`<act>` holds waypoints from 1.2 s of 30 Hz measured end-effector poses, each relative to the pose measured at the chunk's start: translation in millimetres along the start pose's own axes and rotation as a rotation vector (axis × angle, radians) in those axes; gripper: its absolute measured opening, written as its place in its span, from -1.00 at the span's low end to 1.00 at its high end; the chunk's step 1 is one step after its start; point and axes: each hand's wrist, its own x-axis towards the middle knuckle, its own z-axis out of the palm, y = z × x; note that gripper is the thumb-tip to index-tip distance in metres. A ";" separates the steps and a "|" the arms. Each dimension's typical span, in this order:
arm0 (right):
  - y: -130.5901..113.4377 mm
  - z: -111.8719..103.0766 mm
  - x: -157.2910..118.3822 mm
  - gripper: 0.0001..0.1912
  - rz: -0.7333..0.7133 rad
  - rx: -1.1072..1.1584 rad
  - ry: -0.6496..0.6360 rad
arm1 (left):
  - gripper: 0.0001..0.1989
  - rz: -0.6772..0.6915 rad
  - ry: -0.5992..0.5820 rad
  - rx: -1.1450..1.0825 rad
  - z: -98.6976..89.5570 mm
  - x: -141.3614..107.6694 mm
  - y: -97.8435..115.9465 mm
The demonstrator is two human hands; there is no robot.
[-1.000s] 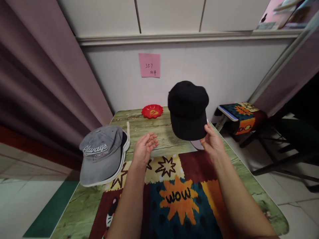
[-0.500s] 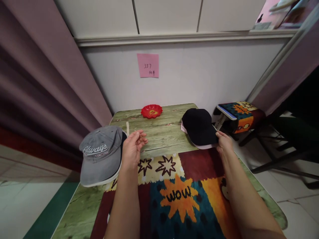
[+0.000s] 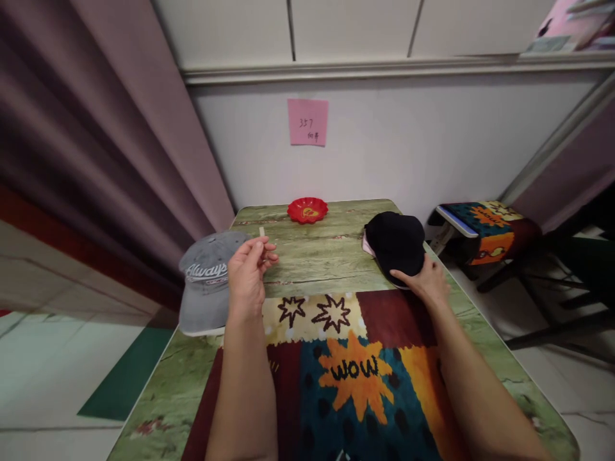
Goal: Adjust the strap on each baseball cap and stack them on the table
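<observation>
A black cap (image 3: 396, 240) lies on the right side of the table, with a strip of pink showing at its left edge. My right hand (image 3: 430, 278) grips it at the front right, thumb over the brim and fingers along the far side. At the left is a grey cap (image 3: 206, 301) with "Always" lettering; its right side is hidden. My left hand (image 3: 250, 269) is held in front of that side, fingers loosely curled and slightly apart, with nothing visible in them. A short pale strap (image 3: 262, 232) shows just above the fingers; whether they touch it I cannot tell.
A red scalloped dish (image 3: 307, 211) stands at the back of the green wood-patterned table (image 3: 317, 262). A colourful "WOW" cloth (image 3: 355, 371) covers the near part. Beyond the right edge is a cloth-covered stool (image 3: 485, 224). A pink note (image 3: 308, 121) hangs on the wall.
My right hand has shifted its hold on the black cap, bringing the thumb over the brim. My left hand has moved left, closer to the grey cap. The view has turned slightly left.
</observation>
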 end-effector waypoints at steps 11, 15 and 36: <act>-48.3 2.7 -23.5 0.20 -0.280 0.175 0.349 | -0.58 0.419 0.756 1.005 -102.6 17.3 19.8; -114.6 -4.4 -42.0 -0.12 -0.470 0.424 0.218 | -0.33 0.216 0.708 1.217 -97.1 15.7 12.8; -174.2 -11.4 -89.1 -0.47 -0.423 0.992 -0.381 | -0.91 0.581 0.729 0.778 -101.1 26.1 -5.7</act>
